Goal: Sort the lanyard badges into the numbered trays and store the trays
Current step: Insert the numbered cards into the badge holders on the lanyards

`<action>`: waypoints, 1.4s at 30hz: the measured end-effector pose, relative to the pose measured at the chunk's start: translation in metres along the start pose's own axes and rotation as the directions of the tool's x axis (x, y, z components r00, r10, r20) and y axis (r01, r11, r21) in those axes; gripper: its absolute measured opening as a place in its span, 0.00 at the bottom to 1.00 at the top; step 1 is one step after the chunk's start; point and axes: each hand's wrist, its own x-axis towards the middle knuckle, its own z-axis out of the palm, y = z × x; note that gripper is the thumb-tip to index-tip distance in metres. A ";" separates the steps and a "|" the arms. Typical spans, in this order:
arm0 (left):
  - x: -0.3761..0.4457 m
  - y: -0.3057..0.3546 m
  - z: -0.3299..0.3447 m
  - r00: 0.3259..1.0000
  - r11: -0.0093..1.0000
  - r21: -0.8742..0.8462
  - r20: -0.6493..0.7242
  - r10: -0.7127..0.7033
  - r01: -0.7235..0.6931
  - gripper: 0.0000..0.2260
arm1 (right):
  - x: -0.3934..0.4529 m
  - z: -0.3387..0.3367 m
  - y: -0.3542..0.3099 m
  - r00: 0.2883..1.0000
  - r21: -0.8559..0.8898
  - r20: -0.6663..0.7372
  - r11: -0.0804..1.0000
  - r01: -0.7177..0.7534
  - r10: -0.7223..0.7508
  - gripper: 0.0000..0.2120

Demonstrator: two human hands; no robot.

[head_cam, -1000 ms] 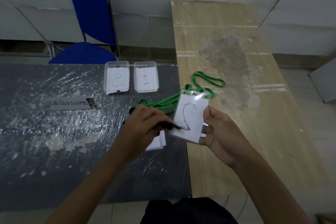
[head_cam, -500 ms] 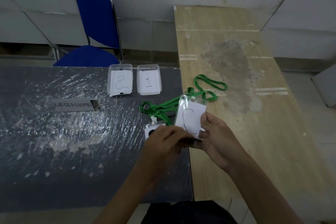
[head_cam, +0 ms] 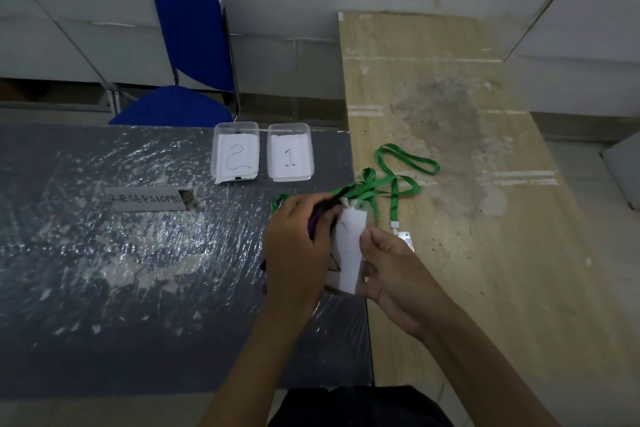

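Two hands are on one thing here, and that decides the coming move. My right hand pinches the right edge of the clear plastic badge sleeve with its white paper card, thumb on the face, fingers behind as far as I can tell. My left hand is curled round a dark marker pen and lies over the badge's left side, so part of the card is hidden from me.

I hold the badge just above the seam where the dark grey plastic-wrapped table meets the pale wooden table. Its long axis runs away from me, clip end farthest, and the green fabric lanyard trails off that far end onto the wood in loose loops.

Both shallow clear plastic trays stand beyond the badge, up and to the left: the tray with the paper marked 2 and, just beside it on the right, the tray with the paper marked 1. The 1 tray is the nearer. I cannot read the whole mark on the card from here.

I judge the right hand should carry it, forward and slightly left, since the left is busy with the pen. The trailing lanyard could snag or drag; a second small badge holder lies on the wood just beside my right hand.
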 end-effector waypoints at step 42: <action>-0.035 -0.123 -0.041 0.900 0.937 0.016 0.274 -0.339 0.348 0.16 | 0.041 0.014 0.040 0.966 -0.075 -0.235 0.989 -0.124 0.104 0.12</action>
